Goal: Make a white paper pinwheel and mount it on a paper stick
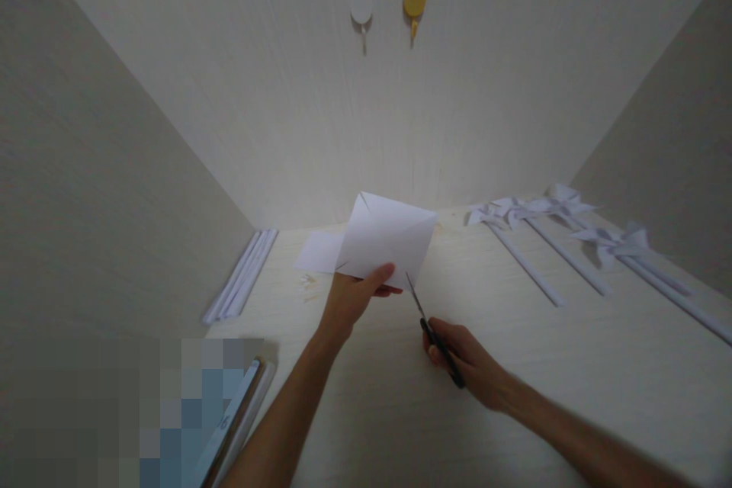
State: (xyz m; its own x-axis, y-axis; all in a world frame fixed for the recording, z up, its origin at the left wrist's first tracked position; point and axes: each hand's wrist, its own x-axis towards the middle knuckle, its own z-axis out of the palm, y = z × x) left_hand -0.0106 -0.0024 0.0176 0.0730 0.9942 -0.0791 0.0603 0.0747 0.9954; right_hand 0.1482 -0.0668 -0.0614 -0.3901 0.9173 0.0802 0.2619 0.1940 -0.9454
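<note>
A square white sheet of paper [389, 236] is held up above the table by my left hand [357, 296], thumb on top and fingers beneath. Slits run inward from at least two of its corners, at the top left and bottom left. In my right hand [457, 358] is a pair of scissors [440, 351] with black handles. Their blades meet the sheet's lower right corner. Under and left of the held sheet, another white paper [318, 252] lies flat on the table.
White paper pinwheels on rolled sticks [529, 263] lie at the right. Several rolled paper sticks [243, 274] rest at the left, near small pale pieces [309, 284]. A white hook [361, 6] and a yellow hook [415, 0] are on the back wall. A flat-edged object [240, 419] stands lower left, partly blurred.
</note>
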